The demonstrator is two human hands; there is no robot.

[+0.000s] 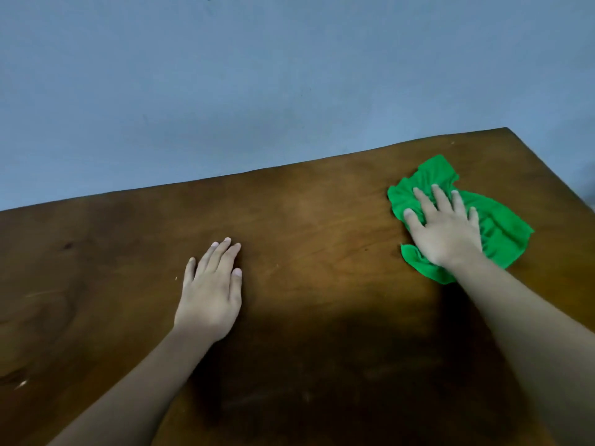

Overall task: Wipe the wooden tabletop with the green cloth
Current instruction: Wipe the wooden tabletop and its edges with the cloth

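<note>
A crumpled bright green cloth (502, 226) lies on the dark wooden tabletop (322, 226) near its far right corner. My right hand (446, 228) presses flat on top of the cloth, fingers spread, covering its middle. My left hand (214, 289) rests palm down on the bare wood left of centre, fingers together and pointing away from me, holding nothing. Both forearms reach in from the bottom of the view.
A plain blue-grey wall (257, 75) stands right behind the table's far edge (244, 173). The table's right edge (553, 172) runs diagonally close to the cloth. A small pale speck (22, 384) sits on the wood at the near left.
</note>
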